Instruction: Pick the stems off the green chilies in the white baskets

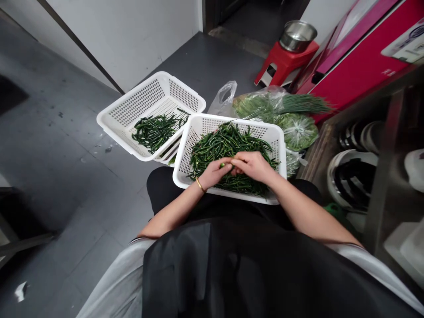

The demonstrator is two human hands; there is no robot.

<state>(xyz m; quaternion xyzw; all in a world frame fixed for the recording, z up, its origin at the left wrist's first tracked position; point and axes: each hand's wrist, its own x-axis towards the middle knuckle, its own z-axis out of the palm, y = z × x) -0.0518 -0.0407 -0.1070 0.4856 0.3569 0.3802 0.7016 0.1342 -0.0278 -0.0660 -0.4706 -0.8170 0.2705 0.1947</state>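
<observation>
A white plastic basket [228, 194] rests on my lap, heaped with long, thin green chili peppers [228, 141]. Over the heap, my left hand [213, 173] is closed around a green chili pepper [222, 165], of which only a small bright part shows between the fingers. My right hand [254, 165] meets it fingertip to fingertip, pinched at the pepper's other end; the exact grip is hidden by the fingers. To the left, a second white basket [132, 106] holds a smaller pile of the same peppers [155, 131].
Bagged leafy greens [296, 131] and a bunch of thin green stalks [304, 104] lie beyond the lap basket. A metal pot [298, 36] sits on a red stool [281, 62]. On the right is a shelf [380, 176] with bowls; a white wall [132, 35] rises behind the left basket.
</observation>
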